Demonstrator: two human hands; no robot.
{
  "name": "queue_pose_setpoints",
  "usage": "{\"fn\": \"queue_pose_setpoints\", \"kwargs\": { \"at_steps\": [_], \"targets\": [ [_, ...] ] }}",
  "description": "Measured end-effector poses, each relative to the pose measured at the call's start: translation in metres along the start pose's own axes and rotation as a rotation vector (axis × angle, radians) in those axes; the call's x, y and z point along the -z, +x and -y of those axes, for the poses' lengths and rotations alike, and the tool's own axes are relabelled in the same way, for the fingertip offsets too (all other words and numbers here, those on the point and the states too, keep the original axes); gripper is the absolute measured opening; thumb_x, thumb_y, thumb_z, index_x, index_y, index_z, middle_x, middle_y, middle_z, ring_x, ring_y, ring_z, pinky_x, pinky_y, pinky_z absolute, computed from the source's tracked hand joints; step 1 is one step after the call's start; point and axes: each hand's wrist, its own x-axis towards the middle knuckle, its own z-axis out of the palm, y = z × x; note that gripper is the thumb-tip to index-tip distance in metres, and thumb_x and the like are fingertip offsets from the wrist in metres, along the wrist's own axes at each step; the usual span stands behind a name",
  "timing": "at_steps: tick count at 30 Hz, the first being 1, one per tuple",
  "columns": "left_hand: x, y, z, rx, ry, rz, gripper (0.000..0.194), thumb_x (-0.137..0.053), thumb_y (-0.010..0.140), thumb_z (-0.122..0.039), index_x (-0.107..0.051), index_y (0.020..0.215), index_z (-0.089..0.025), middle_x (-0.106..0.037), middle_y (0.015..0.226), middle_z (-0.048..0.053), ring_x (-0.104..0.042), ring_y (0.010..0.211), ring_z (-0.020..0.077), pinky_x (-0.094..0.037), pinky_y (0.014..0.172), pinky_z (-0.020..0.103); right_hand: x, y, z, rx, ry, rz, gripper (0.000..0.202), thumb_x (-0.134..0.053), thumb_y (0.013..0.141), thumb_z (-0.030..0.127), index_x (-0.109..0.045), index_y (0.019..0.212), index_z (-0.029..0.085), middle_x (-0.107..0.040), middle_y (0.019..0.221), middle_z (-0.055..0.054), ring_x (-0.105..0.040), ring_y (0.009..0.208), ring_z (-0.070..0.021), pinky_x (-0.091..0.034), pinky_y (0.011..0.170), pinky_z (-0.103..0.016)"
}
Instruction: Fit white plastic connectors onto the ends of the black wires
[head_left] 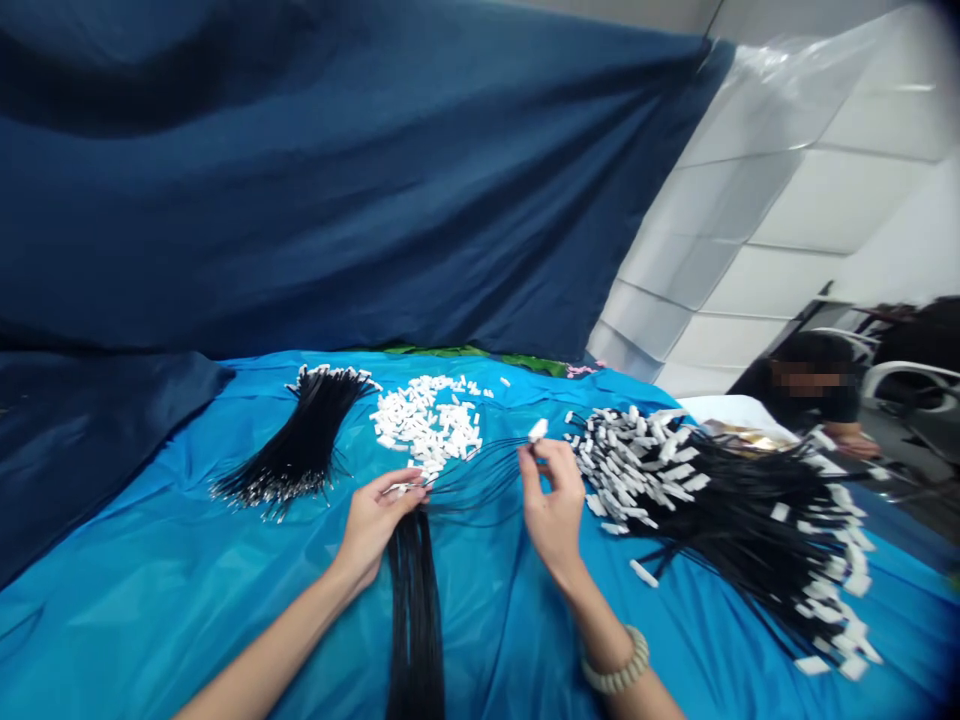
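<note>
My left hand point(369, 525) is closed with its fingertips on several thin black wires, above a long bundle of black wires point(415, 625) that hangs toward the front edge. My right hand point(555, 505) pinches black wires close to a white plastic connector point(538, 430), which sticks up past the fingertips. Between the two hands, loose black wires point(480, 490) arch across. Just beyond my left hand lies a heap of small white connectors point(427, 420). To the right of my right hand rests a large pile of black wires point(731, 490) with white connectors on both ends.
A second bundle of black wires point(315, 425) with bare metal tips lies at the left. Blue sheeting point(187, 600) covers the table, and a dark blue cloth point(337, 180) hangs behind it. A person point(802, 385) is low at the far right beside a white chair point(911, 375).
</note>
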Motion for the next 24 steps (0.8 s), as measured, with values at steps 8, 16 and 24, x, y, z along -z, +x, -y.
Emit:
{"fn": "queue_pose_setpoints", "kwargs": {
  "at_steps": [8, 16, 24],
  "targets": [
    [0.003, 0.003, 0.005, 0.032, -0.035, 0.065, 0.029, -0.067, 0.060, -0.029, -0.064, 0.083, -0.012, -0.067, 0.071, 0.005, -0.062, 0.070, 0.0177, -0.048, 0.073, 0.030, 0.050, 0.011, -0.006, -0.360, 0.497, -0.142, 0.014, -0.055, 0.076, 0.031, -0.054, 0.074, 0.018, -0.059, 0.092, -0.004, -0.051, 0.093, -0.0180, -0.040, 0.080, -0.032],
    [-0.001, -0.004, 0.004, 0.102, -0.041, 0.223, 0.022, -0.066, 0.062, -0.030, -0.065, 0.078, -0.015, -0.066, 0.071, 0.004, -0.062, 0.074, 0.0181, -0.048, 0.074, 0.031, 0.093, 0.002, -0.004, -0.438, 0.771, -0.048, 0.017, -0.057, 0.074, 0.033, -0.061, 0.065, 0.020, -0.064, 0.089, -0.004, -0.049, 0.105, -0.0226, -0.032, 0.094, -0.042],
    [-0.026, -0.016, -0.008, -0.004, 0.469, 0.488, 0.024, -0.065, 0.060, -0.033, -0.067, 0.075, -0.015, -0.068, 0.078, 0.007, -0.061, 0.077, 0.0206, -0.046, 0.073, 0.028, 0.179, 0.007, 0.002, -0.339, 0.450, 0.331, 0.010, -0.067, 0.064, 0.026, -0.068, 0.068, 0.017, -0.067, 0.078, -0.009, -0.057, 0.093, -0.0307, -0.045, 0.081, -0.045]
  ]
}}
